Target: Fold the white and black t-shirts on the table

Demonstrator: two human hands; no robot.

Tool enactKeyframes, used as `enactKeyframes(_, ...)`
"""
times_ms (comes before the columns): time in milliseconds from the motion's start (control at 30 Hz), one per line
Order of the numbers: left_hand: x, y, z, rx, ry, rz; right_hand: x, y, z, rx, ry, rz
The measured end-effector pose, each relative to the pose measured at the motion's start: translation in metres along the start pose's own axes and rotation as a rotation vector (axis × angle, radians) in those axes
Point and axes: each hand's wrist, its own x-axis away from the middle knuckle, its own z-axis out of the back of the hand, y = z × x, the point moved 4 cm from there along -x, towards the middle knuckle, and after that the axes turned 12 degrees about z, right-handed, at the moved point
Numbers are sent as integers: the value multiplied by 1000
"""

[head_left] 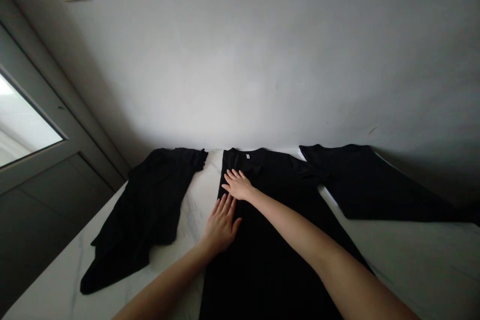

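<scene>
1. I've got the right hand point(237, 185) lying flat, fingers spread, on the black T-shirt point(270, 270), just below the collar.
2. The left hand point(221, 225) is flat and spread too, near the shirt's left edge. Neither hand is pinching.
3. The shirt lies mid-table on the white marble table point(420, 270), collar far.
4. A crumpled black garment point(146, 215) is left, a flatter black garment point(360, 182) right.
5. The white neck label point(247, 156) is too small for me to read.

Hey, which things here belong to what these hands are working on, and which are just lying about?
In use: left hand, right hand, black T-shirt under them.

Lying about: crumpled black garment, black garment at the right, marble table, door.
</scene>
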Motion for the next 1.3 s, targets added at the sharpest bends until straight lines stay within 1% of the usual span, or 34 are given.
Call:
enactKeyframes(67,0,0,0,9,-15,12,-25,10,-5,-4,-72,-43)
enactKeyframes(167,1,0,-1,30,-16,16,-59,30,-6,24,-65,-97)
enactKeyframes(267,2,-1,-4,50,-20,23,-86,48,-6,7,-44,-162)
enactKeyframes(367,2,-2,-9,61,-47,44,-106,60,-7,-13,-20,-180)
enactKeyframes(500,2,-4,-13,72,-48,60,-120,63,-8,-43,-11,-181)
enactKeyframes(567,3,-5,-14,69,-38,68,-121,59,-4,-56,15,-164)
enactKeyframes(600,3,-5,-13,66,-36,71,-118,57,1,-58,56,-161)
enactKeyframes(667,4,-4,-11,55,-56,73,-104,56,15,-55,205,-202)
enactKeyframes(733,3,-3,-5,43,-109,74,-76,64,32,-66,358,-314)
enactKeyframes(767,0,-3,0,38,-141,77,-58,70,39,-80,401,-384)
enactKeyframes(800,-6,-3,6,37,-175,79,-39,78,46,-98,408,-450)
enactKeyframes(867,-27,-4,20,58,-237,73,-1,94,56,-110,365,-580)
enactKeyframes(933,-64,-9,33,108,-280,70,30,107,61,-118,282,-691)
enactKeyframes(967,-87,-12,36,130,-292,101,41,110,61,-135,239,-728)
enactKeyframes(1000,-112,-16,39,148,-265,142,49,111,60,-161,200,-751)
enactKeyframes(1067,-161,-24,40,201,-132,254,56,108,53,-216,161,-781)
enactKeyframes(1100,-181,-28,37,223,-66,322,56,104,50,-232,174,-793)
enactKeyframes(1167,-212,-31,24,236,14,392,54,97,44,-233,250,-796)
enactKeyframes(1233,-228,-33,6,240,45,397,48,91,38,-201,350,-746)
enactKeyframes(1300,-233,-34,-10,251,58,388,42,88,31,-168,437,-676)
